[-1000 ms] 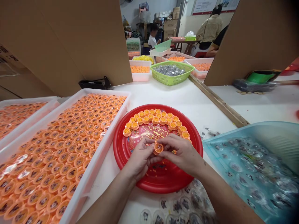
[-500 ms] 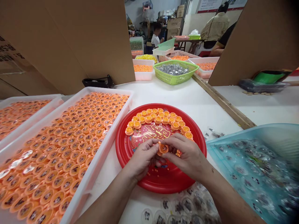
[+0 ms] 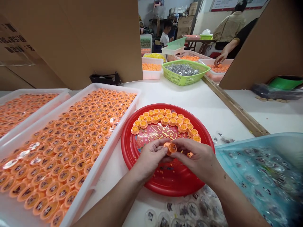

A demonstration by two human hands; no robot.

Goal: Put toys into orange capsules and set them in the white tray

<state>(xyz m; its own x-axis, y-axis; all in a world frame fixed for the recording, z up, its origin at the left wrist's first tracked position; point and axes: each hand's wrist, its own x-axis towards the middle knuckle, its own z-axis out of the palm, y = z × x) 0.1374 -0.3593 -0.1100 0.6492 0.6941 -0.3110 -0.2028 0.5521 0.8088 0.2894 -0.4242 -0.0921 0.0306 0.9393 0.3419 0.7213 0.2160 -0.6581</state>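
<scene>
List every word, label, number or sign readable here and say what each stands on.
Nothing here can be quoted; no text is legible.
Gold characters on the red plastic plate: too stylised and blurred to read.
Dark print on the cardboard partition: too blurred to read.
Notices on the back wall: too small to read.
Dark mark on the orange cap: too small to tell whether it is text.

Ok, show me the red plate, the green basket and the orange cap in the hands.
Red plate (image 3: 126, 148), head view, left rim.
Green basket (image 3: 185, 78), head view, front wall.
Orange cap (image 3: 169, 148), head view, its side.
</scene>
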